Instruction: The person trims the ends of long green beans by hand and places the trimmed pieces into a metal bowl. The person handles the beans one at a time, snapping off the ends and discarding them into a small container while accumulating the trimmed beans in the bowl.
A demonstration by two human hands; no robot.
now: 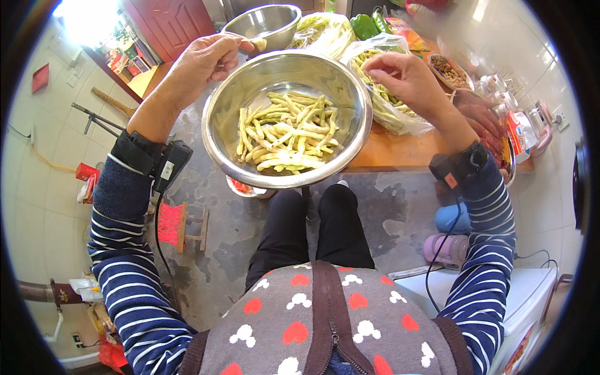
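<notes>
A large stainless steel bowl [216, 154] sits before me at the table's near edge, with many pale green bean pods [290, 131] in it. Over the bowl's far left rim is my left hand [218, 56], its thumb and finger pinching a small pale piece [258, 44] that looks like part of a bean. My right hand [408, 82] hovers right of the bowl, above a clear plastic bag [417, 125] filled with more bean pods [386, 101]. Its fingers are curled, and whether anything is between them cannot be made out.
A second steel bowl [286, 23] stands behind, beside bagged vegetables [328, 30] and green peppers [364, 27]. Right are a dish of nuts [447, 70] and reddish-brown tubers [478, 117]. Below the table are a small bucket [243, 186] and a folding stool [171, 225].
</notes>
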